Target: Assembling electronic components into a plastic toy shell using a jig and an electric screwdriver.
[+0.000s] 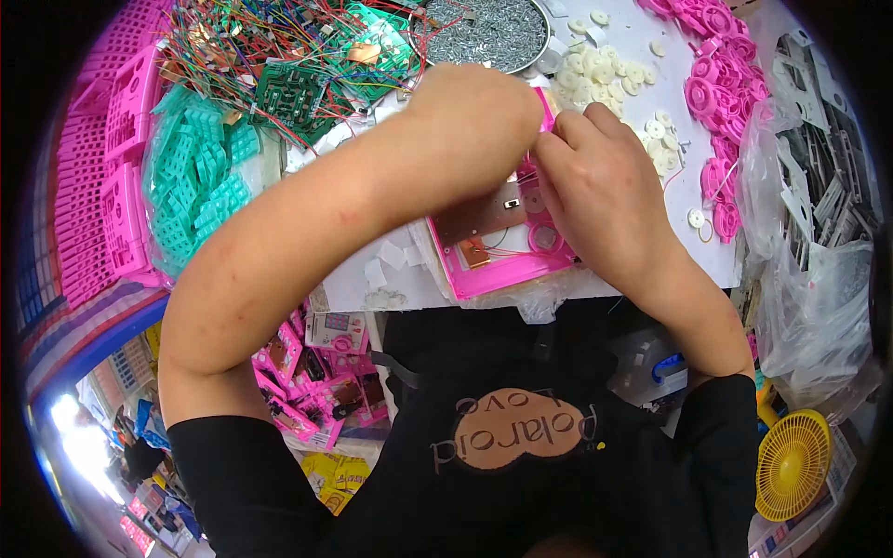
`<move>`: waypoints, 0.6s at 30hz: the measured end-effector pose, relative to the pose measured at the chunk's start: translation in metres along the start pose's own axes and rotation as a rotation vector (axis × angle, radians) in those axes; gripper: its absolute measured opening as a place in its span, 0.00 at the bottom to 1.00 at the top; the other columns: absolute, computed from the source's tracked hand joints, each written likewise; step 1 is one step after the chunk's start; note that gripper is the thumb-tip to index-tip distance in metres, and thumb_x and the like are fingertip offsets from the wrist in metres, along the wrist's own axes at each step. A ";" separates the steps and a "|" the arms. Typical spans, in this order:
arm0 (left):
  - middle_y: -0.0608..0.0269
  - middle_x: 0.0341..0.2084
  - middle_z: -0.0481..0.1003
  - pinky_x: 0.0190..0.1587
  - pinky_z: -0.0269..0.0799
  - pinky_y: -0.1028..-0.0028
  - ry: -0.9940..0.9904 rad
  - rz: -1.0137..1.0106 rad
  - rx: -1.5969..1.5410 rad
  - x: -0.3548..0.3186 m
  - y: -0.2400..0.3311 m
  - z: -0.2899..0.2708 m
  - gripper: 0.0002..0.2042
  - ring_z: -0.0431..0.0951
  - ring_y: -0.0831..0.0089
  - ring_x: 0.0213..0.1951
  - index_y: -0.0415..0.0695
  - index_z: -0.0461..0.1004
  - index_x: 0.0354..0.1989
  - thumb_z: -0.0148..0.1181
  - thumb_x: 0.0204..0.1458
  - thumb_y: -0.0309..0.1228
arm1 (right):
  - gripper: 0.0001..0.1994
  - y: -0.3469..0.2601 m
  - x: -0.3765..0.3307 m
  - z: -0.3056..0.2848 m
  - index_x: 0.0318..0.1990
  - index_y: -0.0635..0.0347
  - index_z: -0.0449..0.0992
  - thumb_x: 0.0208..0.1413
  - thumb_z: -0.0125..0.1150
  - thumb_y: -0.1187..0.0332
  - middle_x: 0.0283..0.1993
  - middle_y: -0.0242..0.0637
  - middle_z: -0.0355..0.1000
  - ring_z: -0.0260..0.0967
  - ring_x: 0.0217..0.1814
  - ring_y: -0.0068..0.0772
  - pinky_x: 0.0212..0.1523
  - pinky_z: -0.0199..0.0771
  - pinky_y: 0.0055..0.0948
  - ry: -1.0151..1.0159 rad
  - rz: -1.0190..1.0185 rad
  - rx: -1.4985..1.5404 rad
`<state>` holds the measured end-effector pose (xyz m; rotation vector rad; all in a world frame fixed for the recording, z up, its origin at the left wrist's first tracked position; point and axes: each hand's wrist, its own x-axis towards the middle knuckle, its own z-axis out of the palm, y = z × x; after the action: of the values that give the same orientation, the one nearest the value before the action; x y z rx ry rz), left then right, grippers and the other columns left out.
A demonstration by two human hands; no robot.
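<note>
A pink plastic casing [507, 282] lies open near the table's front edge, on a clear plastic wrap. Inside it show a brown circuit board [479, 219] with a small slide switch, thin wires and a copper-coloured piece [473, 253]. My left hand [479, 107] bends over the casing's far part, its fingers hidden behind the wrist. Beside it, my right hand [605, 181] is closed over the casing's right side, fingers curled and thumb toward the index finger. Whatever it pinches is hidden.
Green circuit boards [293, 98] with tangled wires lie far left, beside a bag of teal keypads [200, 177]. A round tray of screws [484, 42] stands at the back. White plastic wheels [600, 70] and pink parts [721, 88] spread rightward. Pink baskets [130, 214] stand at left.
</note>
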<state>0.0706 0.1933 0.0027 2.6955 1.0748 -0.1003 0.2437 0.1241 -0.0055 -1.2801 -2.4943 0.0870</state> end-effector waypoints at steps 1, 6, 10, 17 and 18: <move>0.50 0.26 0.80 0.40 0.78 0.56 -0.050 -0.044 -0.044 0.004 -0.003 -0.002 0.07 0.82 0.52 0.35 0.39 0.81 0.26 0.68 0.45 0.31 | 0.07 0.000 0.001 0.001 0.31 0.63 0.76 0.41 0.64 0.75 0.34 0.41 0.71 0.69 0.42 0.45 0.41 0.74 0.39 -0.022 -0.002 0.006; 0.46 0.29 0.81 0.41 0.79 0.58 -0.235 -0.115 -0.136 0.017 -0.007 -0.018 0.08 0.83 0.51 0.35 0.39 0.83 0.28 0.68 0.45 0.31 | 0.08 0.000 0.005 -0.001 0.32 0.64 0.79 0.41 0.64 0.75 0.35 0.42 0.74 0.70 0.42 0.44 0.43 0.74 0.39 -0.081 -0.010 0.004; 0.45 0.30 0.82 0.40 0.80 0.56 -0.283 -0.128 -0.117 0.020 -0.005 -0.019 0.07 0.84 0.50 0.36 0.38 0.83 0.29 0.65 0.46 0.29 | 0.06 0.007 0.015 -0.006 0.32 0.64 0.80 0.43 0.64 0.75 0.34 0.43 0.75 0.72 0.43 0.46 0.44 0.76 0.42 -0.093 -0.067 0.058; 0.44 0.31 0.82 0.40 0.80 0.54 -0.204 -0.137 -0.077 0.015 0.006 -0.018 0.08 0.84 0.48 0.37 0.37 0.82 0.30 0.61 0.46 0.28 | 0.05 0.014 0.020 -0.005 0.31 0.64 0.80 0.48 0.62 0.74 0.32 0.43 0.76 0.75 0.43 0.45 0.47 0.77 0.38 -0.241 -0.152 0.100; 0.44 0.30 0.81 0.40 0.80 0.54 -0.179 -0.132 -0.086 0.014 0.005 -0.017 0.08 0.84 0.48 0.37 0.37 0.82 0.30 0.62 0.46 0.28 | 0.04 0.015 0.018 -0.004 0.31 0.64 0.80 0.48 0.62 0.74 0.32 0.43 0.76 0.75 0.43 0.44 0.46 0.78 0.37 -0.203 -0.183 0.038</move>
<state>0.0839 0.2029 0.0178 2.4844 1.1714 -0.3056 0.2465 0.1473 0.0000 -1.0689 -2.7554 0.2298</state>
